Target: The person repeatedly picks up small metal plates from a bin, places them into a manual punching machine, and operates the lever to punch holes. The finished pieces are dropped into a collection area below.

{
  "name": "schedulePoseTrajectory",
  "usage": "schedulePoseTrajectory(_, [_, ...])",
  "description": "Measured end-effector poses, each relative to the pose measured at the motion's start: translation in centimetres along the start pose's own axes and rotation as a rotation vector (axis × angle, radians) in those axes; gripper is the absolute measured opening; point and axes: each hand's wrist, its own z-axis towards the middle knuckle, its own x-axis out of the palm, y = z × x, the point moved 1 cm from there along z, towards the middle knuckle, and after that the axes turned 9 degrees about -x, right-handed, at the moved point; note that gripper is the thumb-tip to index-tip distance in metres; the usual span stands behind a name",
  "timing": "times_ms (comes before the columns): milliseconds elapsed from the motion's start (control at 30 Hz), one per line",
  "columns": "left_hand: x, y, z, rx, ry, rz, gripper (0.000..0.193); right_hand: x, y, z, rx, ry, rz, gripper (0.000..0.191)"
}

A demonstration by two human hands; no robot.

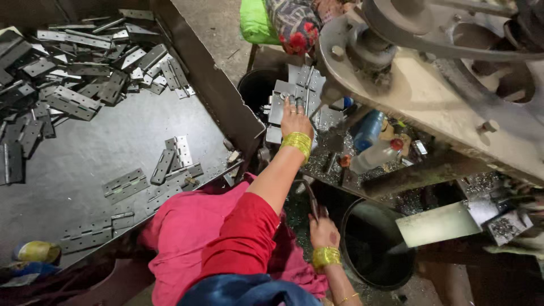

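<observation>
My left hand (pixel 296 118), with gold bangles at the wrist and a red sleeve behind it, reaches forward and presses flat on a grey metal hinge (pixel 279 107). The hinge lies on the bed of a press machine (pixel 419 96), and several more hinge plates (pixel 303 79) are stacked just beyond it. My right hand (pixel 324 231), also with gold bangles, is lower and closer to me. Its fingers are closed around a dark curved lever handle (pixel 311 198) that rises from it towards the machine.
A large dark tray (pixel 68 164) on the left holds a heap of hinges (pixel 73 73) at the back and several loose ones (pixel 170 164) near me. A black bucket (pixel 371 243) stands at lower right. A blue bottle (pixel 368 129) and a red-capped plastic bottle (pixel 375 156) lie among metal shavings.
</observation>
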Motion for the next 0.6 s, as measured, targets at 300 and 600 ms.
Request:
schedulePoseTrajectory(300, [-1.0, 0.9, -0.7, 0.021, 0.004, -0.029, 0.046, -1.2, 0.8, 0.3, 0.035, 0.105, -0.134, 0.039])
schedulePoseTrajectory(600, [1.3, 0.4, 0.3, 0.002, -0.042, -0.175, 0.051, -0.2, -0.4, 0.5, -0.048, 0.05, -0.125, 0.036])
